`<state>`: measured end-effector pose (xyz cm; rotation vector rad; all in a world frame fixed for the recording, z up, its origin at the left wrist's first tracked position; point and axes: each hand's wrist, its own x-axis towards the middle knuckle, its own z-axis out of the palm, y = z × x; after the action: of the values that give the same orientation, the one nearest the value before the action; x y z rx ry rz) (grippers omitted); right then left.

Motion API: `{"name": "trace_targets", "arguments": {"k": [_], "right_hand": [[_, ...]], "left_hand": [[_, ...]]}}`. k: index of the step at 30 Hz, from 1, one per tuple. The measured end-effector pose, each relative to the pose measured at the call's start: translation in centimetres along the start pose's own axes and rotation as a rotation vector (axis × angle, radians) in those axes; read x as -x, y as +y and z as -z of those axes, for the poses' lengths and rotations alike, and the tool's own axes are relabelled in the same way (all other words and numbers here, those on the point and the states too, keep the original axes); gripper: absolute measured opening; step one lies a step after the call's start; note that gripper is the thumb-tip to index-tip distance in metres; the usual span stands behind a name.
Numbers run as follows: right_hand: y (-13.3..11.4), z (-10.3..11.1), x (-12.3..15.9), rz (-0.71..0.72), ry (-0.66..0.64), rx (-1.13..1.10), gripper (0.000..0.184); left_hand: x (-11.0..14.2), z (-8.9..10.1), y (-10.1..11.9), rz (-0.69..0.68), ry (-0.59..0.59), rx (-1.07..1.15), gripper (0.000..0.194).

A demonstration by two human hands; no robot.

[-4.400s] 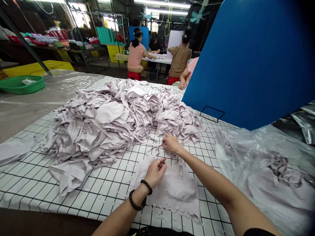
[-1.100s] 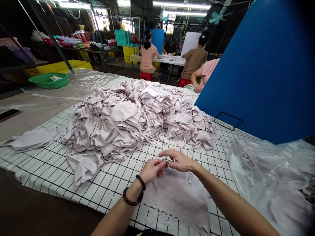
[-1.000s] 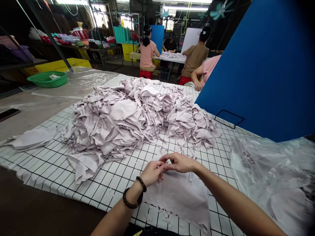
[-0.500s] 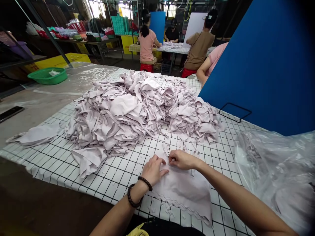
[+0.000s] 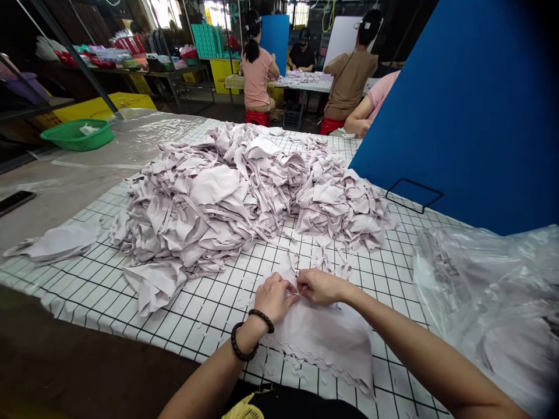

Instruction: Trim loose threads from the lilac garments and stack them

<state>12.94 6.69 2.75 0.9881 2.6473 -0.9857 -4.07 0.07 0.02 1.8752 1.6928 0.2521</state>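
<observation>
Pale lilac-grey fabric garment with a wavy lower edge [image 5: 327,343] lies flat on the worktop with its white, black-gridded cover [image 5: 209,308], near edge, right in front of the wearer. Left hand [image 5: 274,298] on its upper left part, fingers curled, thumb and forefinger nearly closed. Right hand [image 5: 322,286] at the upper edge, fingers folded in, fingertips together. Fingertips are small and partly hidden, but both hands seem to pinch the garment's upper edge. Left hand and wrist cover part of its left side; two dark beaded bracelets [image 5: 244,346] on that wrist.

Small fabric scraps [image 5: 301,368] lie along the wavy edge; thin strips of the same cloth just beyond the hands. Past those, a large crumpled pile of matching pieces [image 5: 187,209] blocks much of the worktop, with a lower heap [image 5: 340,203] against its right side. One folded loose piece [image 5: 157,285] at the pile's near side, another [image 5: 63,241] farther left.

Right: clear plastic bag with similar cloth inside [image 5: 471,262]. Behind it, big blue panel [image 5: 458,116] with black wire frame at its foot, hiding most of a pink-sleeved person [image 5: 378,99]. Far left: black phone [image 5: 16,202], green oval plastic basin [image 5: 78,142] holding something white.
</observation>
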Motion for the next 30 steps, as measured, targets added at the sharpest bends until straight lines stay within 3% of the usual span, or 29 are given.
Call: {"name": "trace_targets", "arguments": {"k": [30], "right_hand": [[-1.6,0.9,-0.4,0.042,-0.062,0.159,0.013]], "left_hand": [[-0.2,0.1,0.1,-0.011,-0.012,-0.018,0.022]]}}
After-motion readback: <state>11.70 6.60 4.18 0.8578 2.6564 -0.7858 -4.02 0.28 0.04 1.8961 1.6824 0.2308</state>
